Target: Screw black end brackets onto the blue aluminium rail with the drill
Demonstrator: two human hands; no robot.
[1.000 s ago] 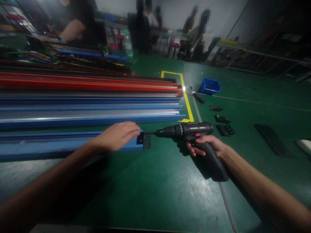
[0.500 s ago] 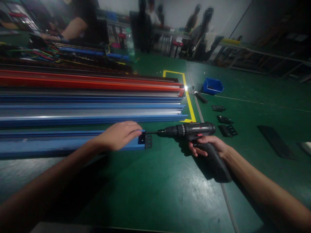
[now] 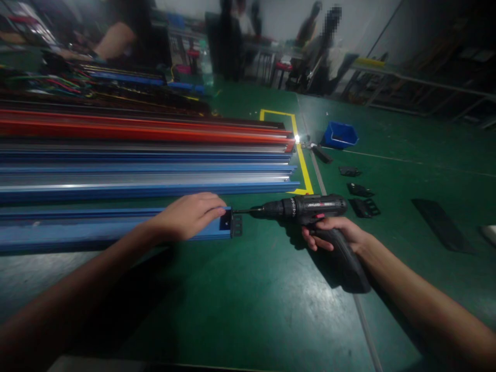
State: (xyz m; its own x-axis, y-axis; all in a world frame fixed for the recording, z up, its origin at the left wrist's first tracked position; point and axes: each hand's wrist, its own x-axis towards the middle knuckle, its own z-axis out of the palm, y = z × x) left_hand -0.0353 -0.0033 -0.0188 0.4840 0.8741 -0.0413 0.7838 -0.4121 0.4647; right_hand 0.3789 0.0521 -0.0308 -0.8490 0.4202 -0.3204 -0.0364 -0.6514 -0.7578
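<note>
My right hand point(image 3: 333, 232) is wrapped round the grip of a black cordless drill point(image 3: 321, 207), which lies level and points left. Its long bit point(image 3: 244, 211) reaches the end of a blue metal profile point(image 3: 96, 227). A black end bracket point(image 3: 236, 226) with cut-outs sits at that end. My left hand point(image 3: 194, 214) lies over the profile just behind the bracket, fingers curled over its far edge and thumb toward the end. Whether the bit sits in a screw is too small to tell.
Blue and red profiles point(image 3: 147, 132) lie in a row behind, ending near a yellow tape outline point(image 3: 304, 165). To the right are a blue bin point(image 3: 340, 135), pliers-like tool point(image 3: 320, 153), several black brackets point(image 3: 364, 207) and a dark flat plate point(image 3: 439, 222). People are blurred in the background.
The drill and my right hand have shifted very slightly to the right in view. My left hand and the blue profile stay nearly where they were.
</note>
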